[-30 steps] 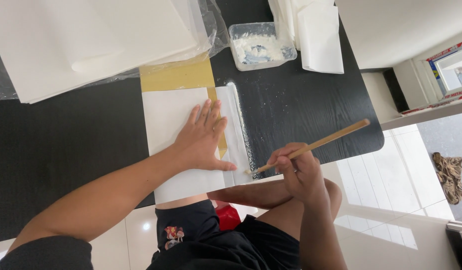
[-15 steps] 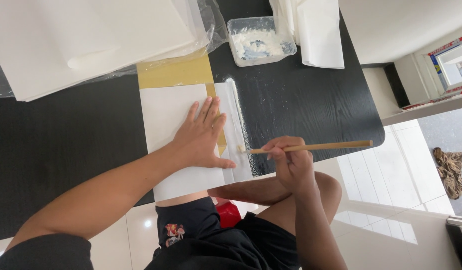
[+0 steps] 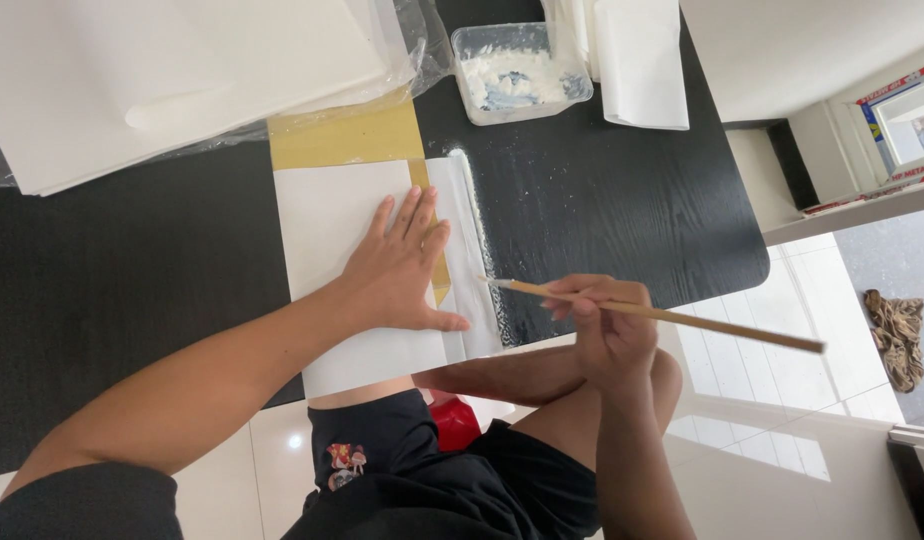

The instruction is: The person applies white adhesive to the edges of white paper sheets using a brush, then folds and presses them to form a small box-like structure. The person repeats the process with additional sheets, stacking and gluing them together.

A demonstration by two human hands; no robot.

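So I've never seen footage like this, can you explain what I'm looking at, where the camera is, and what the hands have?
The picture comes from a camera on a person's head, looking down at their own bare hands; there is no machine. The left hand lies flat on a white sheet on a black table. The right hand holds a wooden brush, tip at the sheet's folded right edge, which looks wet with paste. Behind are a gold sheet, a plastic tub of white paste, and stacked white paper.
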